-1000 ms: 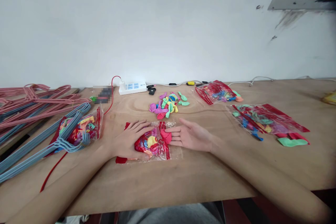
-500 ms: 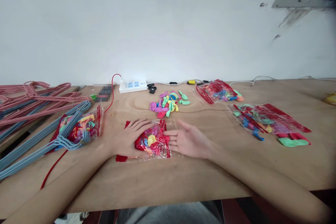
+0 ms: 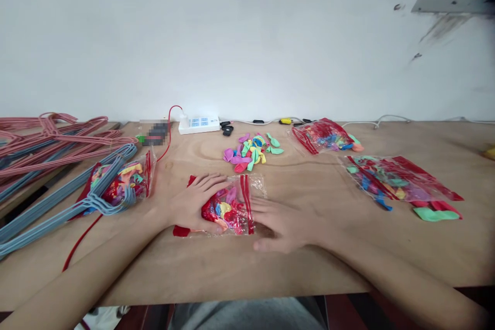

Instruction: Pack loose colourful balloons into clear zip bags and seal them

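The left hand (image 3: 197,202) lies open and palm down on a clear plastic bag (image 3: 228,211), fingers together and slightly curved, pressing on the colored balloons bunched inside. It is not gripping the bag. The right hand (image 3: 284,227) is also open and palm down, fingers loosely spread, with its fingertips (image 3: 258,207) at the bag's right end. They appear to rest on the clear film, and that hand has hold of nothing.

The bag lies flat on a plywood table (image 3: 309,263), between the hands, its long axis running left to right. A red zip strip (image 3: 247,205) crosses it near the right end. Beyond it lies a heap of loose balloons (image 3: 251,153). To the left, blue wire hangers (image 3: 77,201) lie partly over a second bag (image 3: 129,183).
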The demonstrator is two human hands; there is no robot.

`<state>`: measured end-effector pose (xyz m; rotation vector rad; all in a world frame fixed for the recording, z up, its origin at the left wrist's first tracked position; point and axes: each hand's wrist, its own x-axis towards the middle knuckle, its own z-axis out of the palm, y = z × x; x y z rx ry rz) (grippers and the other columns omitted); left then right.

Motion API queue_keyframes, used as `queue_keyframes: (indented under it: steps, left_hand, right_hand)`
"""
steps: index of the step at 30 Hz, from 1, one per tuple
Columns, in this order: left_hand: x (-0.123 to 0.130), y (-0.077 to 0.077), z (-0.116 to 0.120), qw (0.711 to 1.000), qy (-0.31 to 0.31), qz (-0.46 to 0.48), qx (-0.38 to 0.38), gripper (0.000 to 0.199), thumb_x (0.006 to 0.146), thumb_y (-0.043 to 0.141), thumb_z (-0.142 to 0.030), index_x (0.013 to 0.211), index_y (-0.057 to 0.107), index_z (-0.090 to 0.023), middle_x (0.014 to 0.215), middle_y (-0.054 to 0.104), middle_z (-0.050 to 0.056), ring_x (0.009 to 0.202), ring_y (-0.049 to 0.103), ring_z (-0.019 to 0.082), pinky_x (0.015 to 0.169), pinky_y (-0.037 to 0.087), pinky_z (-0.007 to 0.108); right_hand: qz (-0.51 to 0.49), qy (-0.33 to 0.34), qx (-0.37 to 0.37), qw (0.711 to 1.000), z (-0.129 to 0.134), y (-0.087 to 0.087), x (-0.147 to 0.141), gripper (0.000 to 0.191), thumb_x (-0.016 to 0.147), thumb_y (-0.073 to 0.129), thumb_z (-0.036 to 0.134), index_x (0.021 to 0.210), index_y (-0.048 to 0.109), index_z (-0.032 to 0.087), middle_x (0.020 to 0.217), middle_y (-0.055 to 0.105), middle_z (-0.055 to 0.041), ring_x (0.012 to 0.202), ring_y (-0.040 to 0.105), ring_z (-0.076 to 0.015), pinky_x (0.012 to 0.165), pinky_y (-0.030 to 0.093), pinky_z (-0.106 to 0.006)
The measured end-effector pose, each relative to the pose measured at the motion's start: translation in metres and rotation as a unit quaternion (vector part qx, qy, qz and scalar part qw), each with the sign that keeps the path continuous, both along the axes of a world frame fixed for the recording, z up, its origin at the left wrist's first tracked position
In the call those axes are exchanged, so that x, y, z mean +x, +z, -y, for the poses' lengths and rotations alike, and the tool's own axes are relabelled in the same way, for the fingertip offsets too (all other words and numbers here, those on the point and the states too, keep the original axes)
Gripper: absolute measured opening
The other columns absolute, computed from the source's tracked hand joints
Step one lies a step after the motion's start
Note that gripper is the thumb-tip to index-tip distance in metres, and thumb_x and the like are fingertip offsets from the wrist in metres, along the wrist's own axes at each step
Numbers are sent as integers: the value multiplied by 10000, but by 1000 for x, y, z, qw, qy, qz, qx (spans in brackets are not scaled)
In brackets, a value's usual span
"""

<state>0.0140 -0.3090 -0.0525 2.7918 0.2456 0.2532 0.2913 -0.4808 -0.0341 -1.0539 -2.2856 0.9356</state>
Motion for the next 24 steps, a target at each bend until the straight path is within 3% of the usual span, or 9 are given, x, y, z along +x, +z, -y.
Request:
queue_keyframes:
  steps: [2,4,8,12,14,18,24]
  left_hand:
    - [0,-2,-1,1000,-1,5,3,1160,812,819,-755,1725,281,-284,1731,374,174,1582,355,456,1288,286,663]
    - [0,-5,-2,1000,-3,11,6,1172,797,828,-762,1721,291,-281,1728,379,179,1579,358,461,1282,296,662]
    - [-1,-7,-4,999,-18,28,3,1173,799,836,-751,1726,282,-293,1733,374,170,1586,349,452,1287,297,641]
    - [-2,-7,-3,999,-17,28,-1,1177,793,838,-757,1723,289,-289,1727,383,175,1584,355,451,1289,291,638]
    - [-2,-6,-3,1000,-13,25,-1,1167,791,835,-760,1715,306,-280,1723,388,180,1583,356,453,1287,290,642]
    - [-1,-6,-3,1000,-14,23,-6,1185,774,845,-765,1713,311,-279,1724,387,181,1584,352,458,1289,281,645]
    - [-3,-4,-3,1000,-12,11,-10,1169,820,822,-747,1740,238,-324,1752,351,153,1592,344,442,1284,298,642]
  right_hand:
    - [58,25,86,994,0,-1,-7,746,976,740,536,1580,566,134,1640,517,-218,1557,438,-365,1344,235,-543]
    - [65,41,124,989,-4,-4,-16,784,967,745,546,1612,528,157,1632,531,-205,1534,474,-356,1330,284,-524]
    - [55,56,152,985,-19,-13,-30,899,940,762,578,1684,416,209,1667,501,-169,1554,456,-348,1327,307,-488]
    - [55,34,166,984,-28,-14,-33,1060,888,806,622,1714,334,155,1705,423,-228,1599,380,-386,1329,291,-533]
    - [58,38,163,984,-26,-8,-28,995,910,795,596,1697,378,153,1710,415,-229,1607,366,-386,1329,287,-545]
    - [68,50,122,989,-11,7,-4,627,1041,651,437,1611,538,201,1655,523,-164,1588,418,-323,1334,292,-535]
    - [110,-11,130,985,2,-5,16,468,1108,471,257,1551,616,218,1511,676,-113,1532,507,-270,1314,370,-530]
